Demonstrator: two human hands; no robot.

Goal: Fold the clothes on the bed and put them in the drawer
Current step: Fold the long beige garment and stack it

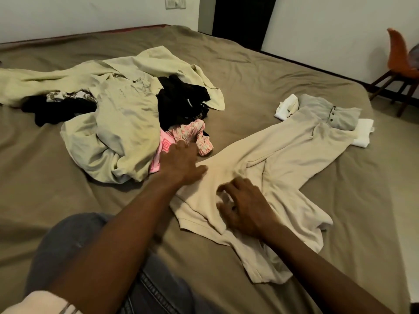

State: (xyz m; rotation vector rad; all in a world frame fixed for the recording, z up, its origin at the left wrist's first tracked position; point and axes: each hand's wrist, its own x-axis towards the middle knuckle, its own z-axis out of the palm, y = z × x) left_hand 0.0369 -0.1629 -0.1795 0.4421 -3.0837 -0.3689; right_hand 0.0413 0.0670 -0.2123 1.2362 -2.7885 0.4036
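Note:
A beige polo shirt (283, 159) lies spread across the bed (68, 173), its collar end near me. My left hand (181, 164) rests flat on the shirt's upper edge, fingers straight, beside a pink patterned garment (192, 134). My right hand (244, 205) lies on the shirt near the collar with its fingers spread and slightly bent. A heap of unfolded clothes sits to the left: pale green garments (118, 123) and black ones (179, 98). No drawer is in view.
A grey buttoned garment (335, 114) lies over white folded pieces (362, 132) at the bed's right side. An orange chair (401, 62) stands by the far right wall. My knee in blue jeans (68, 241) rests on the bed's near edge.

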